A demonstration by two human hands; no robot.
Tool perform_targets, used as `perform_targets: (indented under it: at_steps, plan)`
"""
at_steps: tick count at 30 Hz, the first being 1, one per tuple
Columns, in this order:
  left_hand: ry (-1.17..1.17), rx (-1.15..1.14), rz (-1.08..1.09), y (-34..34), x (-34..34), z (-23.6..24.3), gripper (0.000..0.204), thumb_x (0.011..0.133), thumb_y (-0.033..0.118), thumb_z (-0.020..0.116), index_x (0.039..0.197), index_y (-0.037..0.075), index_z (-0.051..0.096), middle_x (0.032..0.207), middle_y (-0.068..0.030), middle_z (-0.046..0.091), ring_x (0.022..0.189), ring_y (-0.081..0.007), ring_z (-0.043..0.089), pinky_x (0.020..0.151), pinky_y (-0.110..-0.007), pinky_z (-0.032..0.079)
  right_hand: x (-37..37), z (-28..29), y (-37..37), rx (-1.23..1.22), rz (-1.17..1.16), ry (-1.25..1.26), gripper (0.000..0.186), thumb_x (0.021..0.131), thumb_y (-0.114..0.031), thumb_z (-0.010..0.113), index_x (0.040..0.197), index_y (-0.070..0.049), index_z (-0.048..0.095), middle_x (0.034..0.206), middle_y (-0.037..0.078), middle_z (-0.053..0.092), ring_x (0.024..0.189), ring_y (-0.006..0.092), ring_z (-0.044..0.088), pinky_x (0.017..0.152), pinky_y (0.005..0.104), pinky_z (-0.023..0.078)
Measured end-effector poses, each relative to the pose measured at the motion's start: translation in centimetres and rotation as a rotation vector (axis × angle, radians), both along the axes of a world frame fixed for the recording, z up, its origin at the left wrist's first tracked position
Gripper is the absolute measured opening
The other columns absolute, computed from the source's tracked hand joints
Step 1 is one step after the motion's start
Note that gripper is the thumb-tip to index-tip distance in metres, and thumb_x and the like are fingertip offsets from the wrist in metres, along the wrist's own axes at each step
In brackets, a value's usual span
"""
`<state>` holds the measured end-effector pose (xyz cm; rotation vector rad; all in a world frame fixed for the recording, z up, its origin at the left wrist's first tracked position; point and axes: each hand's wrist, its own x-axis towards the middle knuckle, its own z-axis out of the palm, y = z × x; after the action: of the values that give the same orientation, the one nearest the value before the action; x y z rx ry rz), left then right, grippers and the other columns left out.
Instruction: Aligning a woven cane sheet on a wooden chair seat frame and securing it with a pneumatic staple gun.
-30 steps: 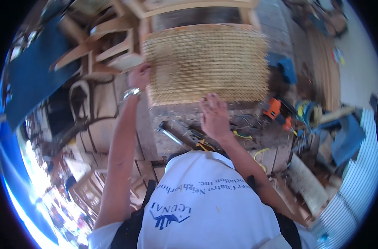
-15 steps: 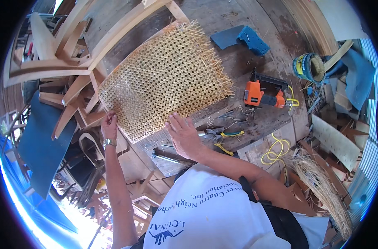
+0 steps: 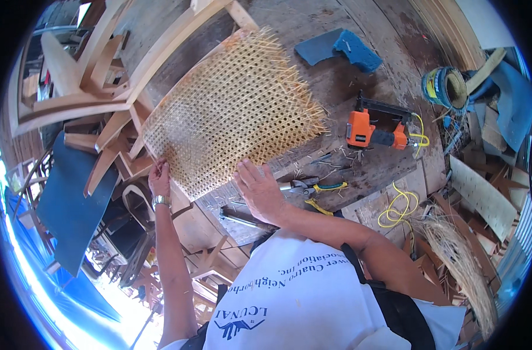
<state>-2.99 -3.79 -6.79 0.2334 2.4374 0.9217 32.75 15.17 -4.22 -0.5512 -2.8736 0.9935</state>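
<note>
A sheet of woven cane webbing [image 3: 231, 111], with open holes and frayed strands along its far right edge, lies tilted on the worktable. At its near left edge, my left hand [image 3: 159, 178] has its fingers pinched together on the weave; whether it grips the border or a single strand is too small to tell. My right hand [image 3: 259, 189] rests palm down over the near edge of the webbing, fingers stretched out, holding nothing. Just right of that hand lie pliers or cutters [image 3: 321, 188] with yellow-and-dark handles.
An orange staple gun [image 3: 362, 128] with a yellow hose [image 3: 397, 213] lies to the right. Beyond the webbing are blue foam pieces [image 3: 359, 51]. A tin [image 3: 444, 87] stands at the far right. Wooden chair frames [image 3: 73, 105] crowd the left; fibre strands [image 3: 461, 262] hang at right.
The view has shifted slightly, so most surroundings appear a little displaced. Both hands keep nearly the same places on the cane webbing.
</note>
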Motion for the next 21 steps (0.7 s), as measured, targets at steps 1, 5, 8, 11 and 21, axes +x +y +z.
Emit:
perform_targets:
  at_steps: [1,5,8,11,21]
  plan:
    - [0.056,-0.001,-0.023,-0.5,0.1,-0.2,0.028,0.097,0.017,0.071,0.123,0.006,0.071,0.110,-0.0006,0.072,0.093,-0.0098,0.065,0.082,-0.025,0.053,0.0,-0.2,-0.3,-0.009,-0.011,0.013,0.062,0.085,-0.025,0.069,0.141,-0.002,0.055,0.152,0.018,0.044,0.148,0.0330,0.034,0.110,0.0572,0.033]
    - [0.122,0.056,-0.086,0.5,0.9,-0.9,0.036,0.097,0.025,0.071,0.130,0.010,0.068,0.110,-0.0032,0.073,0.090,-0.0117,0.067,0.073,-0.027,0.053,0.2,0.1,0.3,0.045,0.016,-0.026,0.060,0.087,-0.025,0.068,0.142,-0.004,0.054,0.153,0.018,0.044,0.149,0.0339,0.034,0.112,0.0590,0.032]
    - [0.229,-0.089,-0.181,2.0,1.5,-0.2,0.033,0.095,0.028,0.072,0.123,0.011,0.072,0.101,-0.0014,0.075,0.086,-0.0101,0.068,0.073,-0.026,0.054,0.1,0.4,0.8,0.062,0.024,-0.025,0.061,0.087,-0.025,0.068,0.143,-0.006,0.053,0.151,0.017,0.045,0.146,0.0342,0.037,0.112,0.0591,0.033]
    - [0.229,-0.020,-0.185,2.5,2.2,0.4,0.027,0.091,0.031,0.073,0.114,0.017,0.076,0.096,-0.0052,0.076,0.088,-0.0147,0.071,0.079,-0.033,0.056,0.3,-0.3,0.4,0.125,0.029,0.021,0.064,0.086,-0.022,0.070,0.145,-0.007,0.052,0.150,0.019,0.044,0.143,0.0375,0.038,0.111,0.0573,0.034]
    - [0.127,0.017,-0.394,1.0,-0.2,1.6,0.037,0.089,0.041,0.076,0.120,0.021,0.076,0.104,-0.0042,0.076,0.083,-0.0144,0.069,0.080,-0.033,0.056,-0.2,0.1,-0.1,0.226,0.091,-0.046,0.064,0.084,-0.021,0.070,0.145,-0.008,0.052,0.150,0.018,0.041,0.144,0.0370,0.036,0.110,0.0560,0.035]
